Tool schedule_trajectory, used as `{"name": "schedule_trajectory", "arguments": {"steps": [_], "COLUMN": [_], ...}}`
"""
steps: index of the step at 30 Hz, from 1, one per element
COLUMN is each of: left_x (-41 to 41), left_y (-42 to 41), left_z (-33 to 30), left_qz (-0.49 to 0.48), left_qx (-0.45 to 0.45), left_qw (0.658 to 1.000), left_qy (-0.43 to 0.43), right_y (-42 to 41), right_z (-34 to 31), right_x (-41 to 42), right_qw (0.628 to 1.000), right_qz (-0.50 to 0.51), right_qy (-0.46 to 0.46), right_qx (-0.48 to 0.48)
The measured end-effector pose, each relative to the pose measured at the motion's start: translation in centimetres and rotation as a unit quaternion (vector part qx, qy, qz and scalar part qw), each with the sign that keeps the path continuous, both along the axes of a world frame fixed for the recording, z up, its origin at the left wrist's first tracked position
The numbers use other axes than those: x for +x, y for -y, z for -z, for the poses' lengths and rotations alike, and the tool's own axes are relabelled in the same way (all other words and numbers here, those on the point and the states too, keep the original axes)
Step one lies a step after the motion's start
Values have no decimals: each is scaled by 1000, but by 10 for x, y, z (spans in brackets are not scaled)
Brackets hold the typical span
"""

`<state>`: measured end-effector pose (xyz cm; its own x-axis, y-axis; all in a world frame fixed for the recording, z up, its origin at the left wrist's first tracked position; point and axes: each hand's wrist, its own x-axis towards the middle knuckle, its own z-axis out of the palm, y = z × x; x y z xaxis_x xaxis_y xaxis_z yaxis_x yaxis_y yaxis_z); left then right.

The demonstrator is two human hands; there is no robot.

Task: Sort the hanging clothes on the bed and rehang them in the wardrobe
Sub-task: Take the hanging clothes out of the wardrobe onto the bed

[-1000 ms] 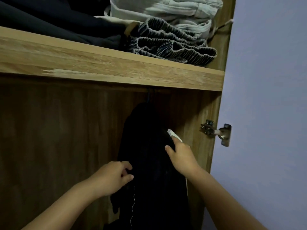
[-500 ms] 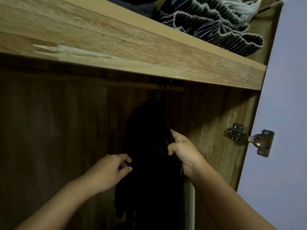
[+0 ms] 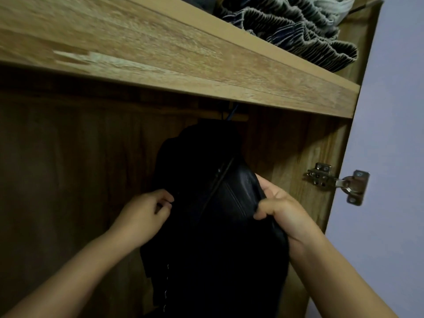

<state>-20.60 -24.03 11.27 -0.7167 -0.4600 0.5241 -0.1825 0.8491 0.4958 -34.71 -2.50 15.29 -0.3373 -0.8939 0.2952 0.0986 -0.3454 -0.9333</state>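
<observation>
Hanging from a thin dark hanger hook [image 3: 230,114] over a wooden rail [image 3: 238,117], a black, smooth-surfaced garment [image 3: 218,226] is held inside the brown wooden wardrobe [image 3: 68,168], directly below its thick wood-grain shelf [image 3: 183,63]. The garment's right edge is gripped by the right hand [image 3: 284,210], whose fingers [image 3: 263,213] are curled tightly round a fold of the dark fabric, with the thumb pressed on the upper side. The garment's left edge is met by the left hand [image 3: 143,216]; its fingers [image 3: 164,200] are bent in a narrow pinch at the fabric, though whether cloth is actually caught between them cannot be told in the dim light. Between the two sets of fingers a diagonal seam and a stitched line are seen on the garment. Above and right of the right fingers, a metal door hinge [image 3: 337,182] is fixed to the wardrobe's side panel. Higher still, folded grey ribbed clothes [image 3: 298,26] are stacked on the shelf.
</observation>
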Motion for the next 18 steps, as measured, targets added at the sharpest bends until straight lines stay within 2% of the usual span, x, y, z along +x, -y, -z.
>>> {"name": "schedule_trajectory", "arguments": {"steps": [4,11,14,18], "left_x": [-2,-4,-1,10], "left_y": [-12,-62,-91,-137], "left_z": [-11,-16,-12,-15], "left_qz": [-57,-59,13,133], "left_qx": [-27,-31,-48,20], "left_qw": [997,994,996,989], "left_qy": [-48,-87,-78,-58], "right_y": [-37,-112,-153,-210], "right_z": [11,21,25,30], "right_x": [14,39,51,64], "right_qw": [998,992,992,992], "right_qz": [-66,-97,-83,-34], "right_qy": [14,33,0,-26], "right_qx": [8,67,92,119]}}
